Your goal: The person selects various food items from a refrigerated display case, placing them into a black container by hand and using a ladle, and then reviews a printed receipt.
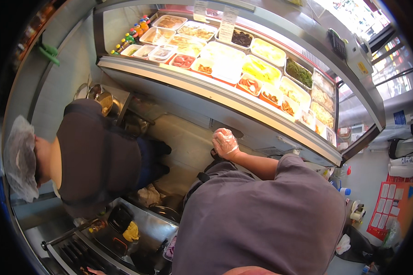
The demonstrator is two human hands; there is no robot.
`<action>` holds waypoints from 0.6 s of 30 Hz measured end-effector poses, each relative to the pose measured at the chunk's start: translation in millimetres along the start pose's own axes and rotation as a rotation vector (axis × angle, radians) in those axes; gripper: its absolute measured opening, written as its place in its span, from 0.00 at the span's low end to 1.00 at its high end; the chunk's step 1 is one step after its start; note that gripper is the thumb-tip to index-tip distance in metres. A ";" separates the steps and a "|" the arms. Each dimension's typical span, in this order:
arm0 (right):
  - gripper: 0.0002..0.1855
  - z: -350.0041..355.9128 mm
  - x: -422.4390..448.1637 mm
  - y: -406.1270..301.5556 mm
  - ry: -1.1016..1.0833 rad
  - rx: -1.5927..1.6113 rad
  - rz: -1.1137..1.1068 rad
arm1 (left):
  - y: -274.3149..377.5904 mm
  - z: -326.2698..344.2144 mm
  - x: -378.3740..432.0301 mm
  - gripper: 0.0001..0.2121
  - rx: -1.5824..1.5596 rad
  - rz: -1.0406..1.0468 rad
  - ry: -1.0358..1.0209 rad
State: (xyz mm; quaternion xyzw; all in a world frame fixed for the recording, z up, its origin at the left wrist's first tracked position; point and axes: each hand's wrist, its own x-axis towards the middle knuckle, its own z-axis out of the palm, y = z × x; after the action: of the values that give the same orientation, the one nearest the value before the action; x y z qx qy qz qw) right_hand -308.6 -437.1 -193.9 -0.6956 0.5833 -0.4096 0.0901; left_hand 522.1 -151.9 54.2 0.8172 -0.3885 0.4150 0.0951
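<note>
My right hand [225, 142], in a clear plastic glove, hangs beside the lower front of a glass display counter [210, 96]. Its fingers are curled in, and no object shows in it. My left hand is out of view; skin-toned patches at the bottom edge cannot be made out. Before me, the lit counter holds white trays of food, among them leafy greens [298, 73], sliced red meat [183, 61] and a black food [241, 38]. My grey shirt fills the lower middle.
A co-worker [96, 147] in a dark shirt and hair net bends at the left, near a metal pot [106, 105]. A steel worktop [151, 223] at lower left bears a yellow cloth [131, 231] and a black container [120, 218]. Small drink bottles [134, 33] line the counter's far left.
</note>
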 end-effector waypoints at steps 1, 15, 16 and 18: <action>0.10 -8.8 -1.9 9.0 -0.010 -0.029 0.009 | 39.3 6.9 -5.9 0.23 -0.102 0.094 0.044; 0.10 -20.4 37.6 59.0 -0.165 0.074 0.061 | 130.1 -77.6 -40.2 0.27 -2.170 -1.568 0.362; 0.10 -17.7 39.3 63.9 -0.197 0.065 0.061 | 142.1 -88.6 -47.2 0.28 -2.162 -1.595 0.358; 0.11 -10.2 44.6 67.8 -0.250 0.076 0.041 | 143.0 -117.7 -66.1 0.30 -2.228 -1.616 0.327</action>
State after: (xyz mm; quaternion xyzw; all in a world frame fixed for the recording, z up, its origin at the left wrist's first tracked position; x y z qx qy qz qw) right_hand -366.2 -493.5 -207.4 -0.7254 0.5657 -0.3393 0.1967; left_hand 325.5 -156.2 55.6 0.2495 0.0801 -0.1903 0.9461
